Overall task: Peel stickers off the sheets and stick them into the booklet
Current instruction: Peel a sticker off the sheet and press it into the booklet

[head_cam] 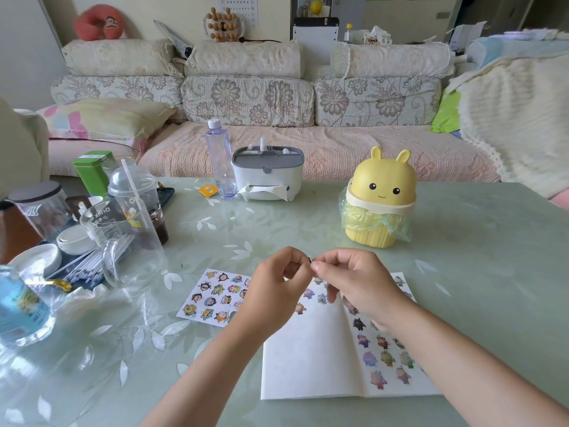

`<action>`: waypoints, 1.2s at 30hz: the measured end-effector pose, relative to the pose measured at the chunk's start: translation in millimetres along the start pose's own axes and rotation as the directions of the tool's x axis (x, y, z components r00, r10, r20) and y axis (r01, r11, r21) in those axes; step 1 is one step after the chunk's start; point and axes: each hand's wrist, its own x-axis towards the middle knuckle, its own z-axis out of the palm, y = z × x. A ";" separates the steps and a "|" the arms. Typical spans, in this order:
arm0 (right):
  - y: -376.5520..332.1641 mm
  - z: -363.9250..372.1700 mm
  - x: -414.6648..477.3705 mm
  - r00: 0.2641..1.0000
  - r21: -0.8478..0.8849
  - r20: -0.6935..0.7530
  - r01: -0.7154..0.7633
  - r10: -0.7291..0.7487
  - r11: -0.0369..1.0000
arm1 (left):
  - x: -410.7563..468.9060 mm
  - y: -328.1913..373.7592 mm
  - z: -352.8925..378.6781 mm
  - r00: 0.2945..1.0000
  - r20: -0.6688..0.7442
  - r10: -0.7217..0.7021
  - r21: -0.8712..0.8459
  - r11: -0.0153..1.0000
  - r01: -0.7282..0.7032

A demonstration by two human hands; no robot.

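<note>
I hold my left hand (276, 286) and right hand (354, 282) together above the open booklet (311, 359), the fingers (316, 266) of both pinched on one tiny sticker (309, 259), probably to work it free before placing it. The sticker sheet (212, 298) lies flat on the tabletop (462, 241) just beside the booklet, within easy reach.

Soft bright daylight; faint glare on glossy table (462, 241); wide-angle bending at edges; corners slightly blurred.
</note>
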 end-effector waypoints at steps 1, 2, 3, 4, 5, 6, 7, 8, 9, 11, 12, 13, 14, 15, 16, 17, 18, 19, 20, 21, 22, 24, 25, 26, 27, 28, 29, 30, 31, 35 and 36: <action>0.4 -0.7 -0.1 1.000 -0.016 -0.012 0.020 -0.020 1.000 | 0.5 -1.4 -1.5 1.000 0.001 0.001 0.001 1.000 -0.001; 1.2 -1.5 0.1 0.999 -0.032 -0.026 0.038 -0.039 0.999 | 1.3 -3.0 -2.9 1.000 0.004 0.004 0.012 1.000 -0.004; 2.0 -2.3 0.4 0.998 -0.039 -0.036 0.051 -0.052 0.998 | 2.1 -5.2 -3.9 1.000 0.009 0.004 0.023 1.000 -0.004; 3.1 -2.9 0.8 0.998 -0.036 -0.040 0.053 -0.055 0.998 | 2.9 -7.2 -4.5 1.000 0.016 0.000 0.021 1.000 0.000; 3.4 -3.3 0.7 0.998 -0.028 -0.039 0.052 -0.053 0.998 | 3.4 -8.8 -4.9 1.000 0.025 -0.004 0.010 1.000 0.004; 3.3 -3.2 0.4 0.998 -0.029 -0.036 0.053 -0.054 0.998 | 3.7 -10.3 -5.2 0.999 0.034 -0.008 0.000 1.000 0.008; 2.5 -3.0 -0.3 0.998 -0.034 -0.030 0.057 -0.058 0.998 | 3.7 -11.1 -5.6 0.999 0.040 -0.011 0.001 1.000 0.011; 1.8 -2.7 -0.5 0.998 -0.036 -0.027 0.061 -0.061 0.998 | 4.0 -11.8 -6.7 0.999 0.043 -0.014 0.010 1.000 0.014; 1.9 -2.9 -0.3 0.998 -0.031 -0.028 0.061 -0.062 0.998 | 4.6 -12.9 -7.9 0.999 0.050 -0.018 0.015 1.000 0.017; 2.2 -3.9 0.5 0.998 -0.019 -0.040 0.052 -0.053 0.998 | 5.1 -14.4 -10.1 0.997 0.071 -0.027 -0.010 1.000 0.028; 2.8 -4.5 0.9 0.998 -0.024 -0.044 0.051 -0.052 0.998 | 5.0 -14.8 -10.8 0.996 0.081 -0.029 -0.026 0.999 0.031; 3.9 -5.0 1.4 0.998 -0.034 -0.043 0.053 -0.054 0.998 | 5.2 -15.4 -11.1 0.997 0.077 -0.020 -0.020 1.000 0.022; 4.6 -5.5 1.8 0.998 -0.041 -0.037 0.057 -0.059 0.997 | 5.8 -16.3 -11.1 0.998 0.063 -0.004 0.011 1.000 0.003; 5.2 -5.8 2.1 0.998 -0.044 -0.028 0.061 -0.063 0.997 | 6.7 -17.2 -10.9 0.999 0.048 0.012 0.047 0.999 -0.015; 5.6 -5.4 2.4 0.998 -0.046 -0.021 0.062 -0.063 0.997 | 7.6 -18.1 -10.7 0.999 0.040 0.021 0.068 0.997 -0.024; 6.1 -5.3 2.8 0.998 -0.048 -0.014 0.056 -0.057 0.997 | 8.4 -18.7 -10.5 0.999 0.040 0.024 0.069 0.997 -0.027; 6.0 -5.0 3.1 0.999 -0.044 -0.007 0.048 -0.049 0.998 | 9.2 -19.4 -10.5 0.999 0.047 0.027 0.066 0.997 -0.030; 5.9 -5.0 3.7 0.999 -0.030 0.002 0.040 -0.040 0.999 | 9.8 -19.6 -10.9 0.998 0.056 0.030 0.067 0.997 -0.033; 5.7 -5.0 4.2 1.000 -0.012 0.008 0.027 -0.027 1.000 | 9.9 -19.3 -11.1 0.997 0.067 0.032 0.073 0.997 -0.037; 6.4 -5.3 4.9 1.000 0.008 0.013 0.010 -0.010 1.000 | 9.7 -18.9 -11.3 0.997 0.075 0.032 0.083 0.996 -0.038; 6.7 -5.3 5.4 1.000 0.029 0.016 -0.008 0.007 1.000 | 9.5 -18.3 -11.0 0.996 0.079 0.029 0.098 0.994 -0.037; 6.5 -5.8 5.7 1.000 0.052 0.010 -0.021 0.020 0.998 | 8.9 -17.1 -9.5 0.997 0.079 0.015 0.106 0.994 -0.023; 6.5 -6.7 5.9 1.000 0.037 0.001 -0.009 0.009 0.999 | 8.8 -15.8 -8.2 0.997 0.080 0.003 0.079 0.997 -0.009; 6.3 -7.4 5.5 1.000 0.010 -0.010 0.011 -0.011 1.000 | 8.4 -14.5 -7.0 0.997 0.080 -0.008 0.043 0.999 0.005; 6.6 -8.1 4.9 0.999 -0.023 -0.020 0.028 -0.029 0.999 | 8.1 -13.3 -6.0 0.997 0.074 -0.015 0.015 1.000 0.014; 7.1 -9.0 4.3 0.999 -0.056 -0.028 0.042 -0.044 0.998 | 7.7 -12.3 -5.0 0.998 0.062 -0.018 0.005 1.000 0.017; 8.0 -10.2 4.4 0.998 -0.090 -0.033 0.057 -0.060 0.994 | 7.3 -11.3 -4.5 0.998 0.052 -0.022 0.010 1.000 0.022; 9.1 -11.6 4.2 0.997 -0.122 -0.033 0.072 -0.076 0.990 | 7.1 -10.5 -3.9 0.998 0.047 -0.031 0.019 0.999 0.030; 9.8 -12.8 3.8 0.996 -0.149 -0.031 0.084 -0.089 0.985 | 7.0 -10.1 -3.7 0.998 0.048 -0.044 0.023 0.999 0.043; 14.0 -18.2 2.5 0.995 -0.222 -0.022 0.094 -0.101 0.970 | 8.7 -10.7 -3.0 0.991 0.071 -0.111 0.032 0.993 0.109; 15.0 -19.3 1.8 0.995 -0.239 -0.016 0.094 -0.101 0.966 | 8.8 -10.9 -2.2 0.990 0.078 -0.114 0.047 0.993 0.110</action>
